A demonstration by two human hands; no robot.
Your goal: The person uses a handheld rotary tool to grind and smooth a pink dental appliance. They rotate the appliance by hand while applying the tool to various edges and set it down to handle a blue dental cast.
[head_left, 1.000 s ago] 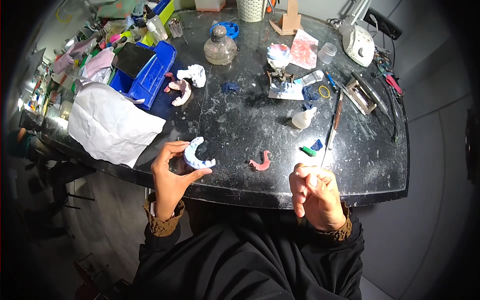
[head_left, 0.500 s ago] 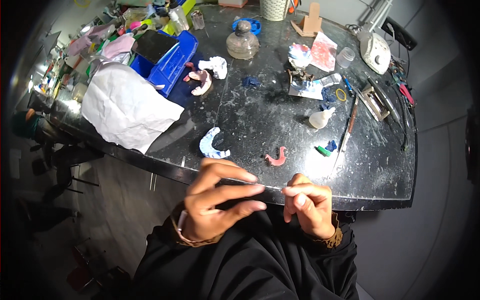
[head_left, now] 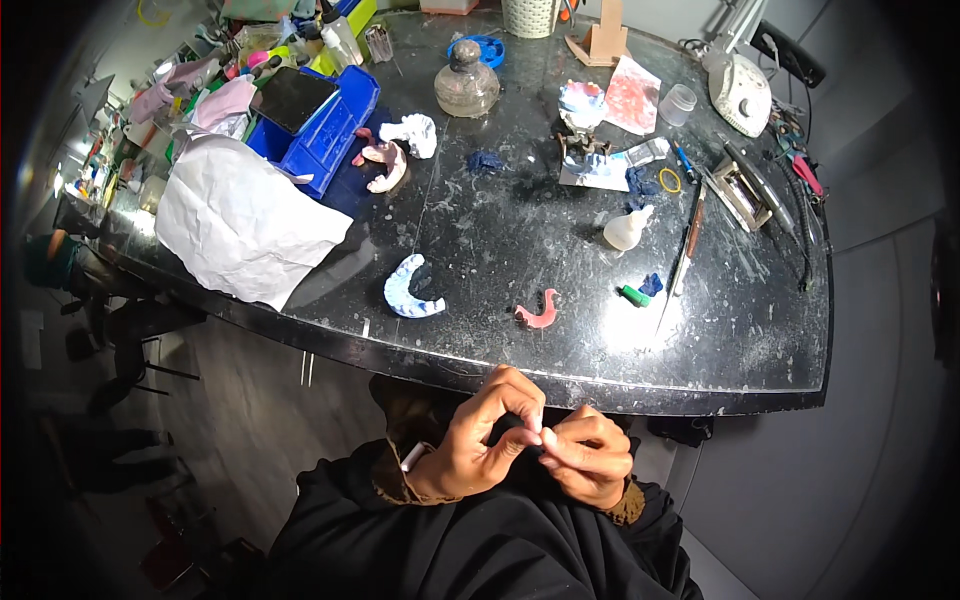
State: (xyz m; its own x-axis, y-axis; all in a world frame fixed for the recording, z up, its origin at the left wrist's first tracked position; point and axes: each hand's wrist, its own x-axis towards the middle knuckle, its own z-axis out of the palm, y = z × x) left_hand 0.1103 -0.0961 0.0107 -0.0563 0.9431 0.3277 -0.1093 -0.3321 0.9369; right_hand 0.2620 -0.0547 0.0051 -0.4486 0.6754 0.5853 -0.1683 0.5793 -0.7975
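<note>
My left hand (head_left: pixel 490 435) and my right hand (head_left: pixel 590 462) meet over my lap, just in front of the bench edge. Thumb and forefinger of each are pinched, their tips touching those of the other hand. Whatever lies between the fingertips is too small or hidden to make out. On the bench beyond them lies a pink horseshoe-shaped piece (head_left: pixel 547 317), like a denture base. To its left is a blue-and-white dental arch (head_left: pixel 398 295). A small green piece (head_left: pixel 633 295) and a dark blue scrap (head_left: pixel 652 284) lie to the right.
A long knife-like tool (head_left: pixel 691 235) lies on the right, near a white bulb (head_left: pixel 625 230) and an articulator with a dental model (head_left: pixel 582 105). Crumpled white paper (head_left: pixel 245 220) and a blue bin (head_left: pixel 340 130) occupy the left. A glass spirit lamp (head_left: pixel 467 92) stands farther back.
My hands have come together and dropped toward my lap; the left hand's spread fingers have closed to a pinch against the right fingertips. The whole view has shifted slightly.
</note>
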